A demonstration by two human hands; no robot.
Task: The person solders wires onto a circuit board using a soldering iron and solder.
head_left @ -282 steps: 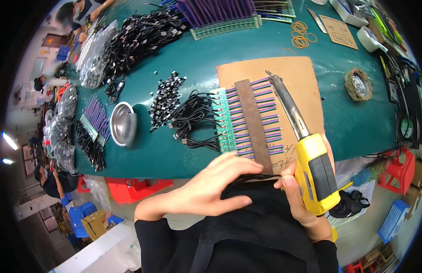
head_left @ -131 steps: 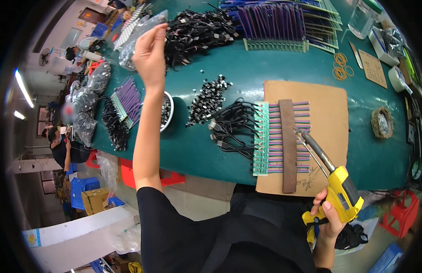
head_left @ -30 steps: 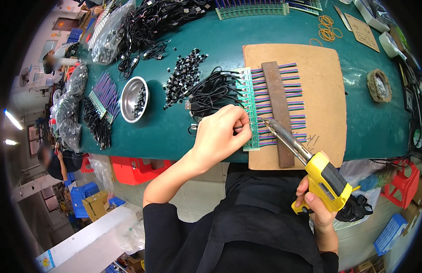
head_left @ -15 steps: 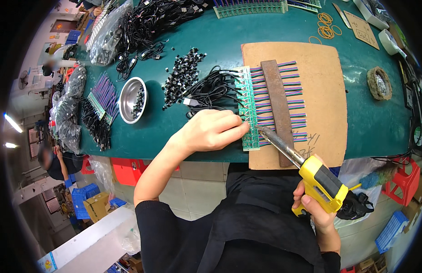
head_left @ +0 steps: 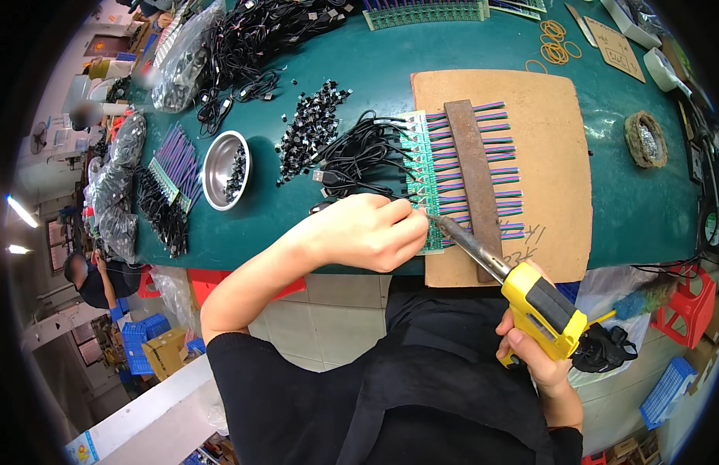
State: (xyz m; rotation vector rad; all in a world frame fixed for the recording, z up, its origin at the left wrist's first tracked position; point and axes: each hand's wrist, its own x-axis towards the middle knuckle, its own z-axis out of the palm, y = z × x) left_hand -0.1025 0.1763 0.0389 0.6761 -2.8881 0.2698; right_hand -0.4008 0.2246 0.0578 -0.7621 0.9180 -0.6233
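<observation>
My right hand (head_left: 536,355) grips a yellow and black soldering gun (head_left: 541,306) by its handle. The gun's tip touches or almost touches the lower part of a green circuit board panel (head_left: 423,155). Beside that tip, my left hand (head_left: 379,232) is closed in a pinch at the panel's left edge; what its fingertips hold is hidden. Black USB cables (head_left: 367,159) run onto the panel's left side. Striped multicoloured wires (head_left: 495,149) leave its right side, with a rusty metal bar (head_left: 472,170) lying across them. Panel and bar rest on a cardboard sheet (head_left: 549,132).
A metal bowl (head_left: 210,172) of small black parts stands left of a loose pile of such parts (head_left: 313,124). More black cables (head_left: 251,46) are heaped at the back left. Rubber bands (head_left: 557,46) and a round holder (head_left: 646,141) lie to the right.
My left hand has shifted slightly right and down along the panel's edge, its forearm lying flatter. The soldering gun has drawn slightly left, its tip still by my fingers.
</observation>
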